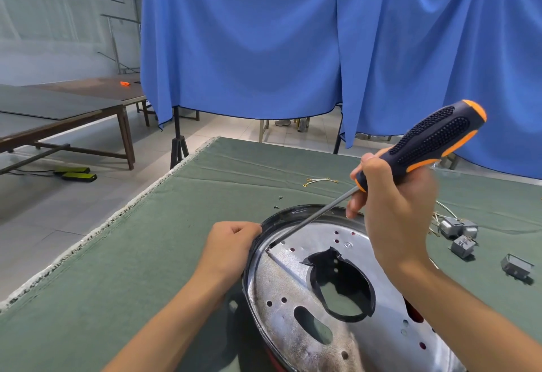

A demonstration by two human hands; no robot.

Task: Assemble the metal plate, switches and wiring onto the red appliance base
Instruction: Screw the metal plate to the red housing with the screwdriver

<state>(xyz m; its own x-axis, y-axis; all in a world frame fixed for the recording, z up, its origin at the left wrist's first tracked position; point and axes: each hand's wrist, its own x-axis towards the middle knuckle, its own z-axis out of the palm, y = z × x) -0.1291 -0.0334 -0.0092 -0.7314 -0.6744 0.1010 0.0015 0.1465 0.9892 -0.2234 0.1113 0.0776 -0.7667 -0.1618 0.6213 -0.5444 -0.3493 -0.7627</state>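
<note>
A round silver metal plate with holes and a large black-edged cutout lies inside the appliance base, whose dark rim surrounds it and whose red shows at the bottom edge. My left hand grips the rim at its left side. My right hand holds a black-and-orange screwdriver by the lower handle. Its shaft slants down-left, and the tip meets the plate near the left rim. Three grey switches and their pale wiring lie on the cloth to the right.
The green cloth table has its frayed left edge running diagonally. A short wire with ring terminals and small loose screws lie behind the base. A blue curtain hangs beyond; wooden tables stand at the far left.
</note>
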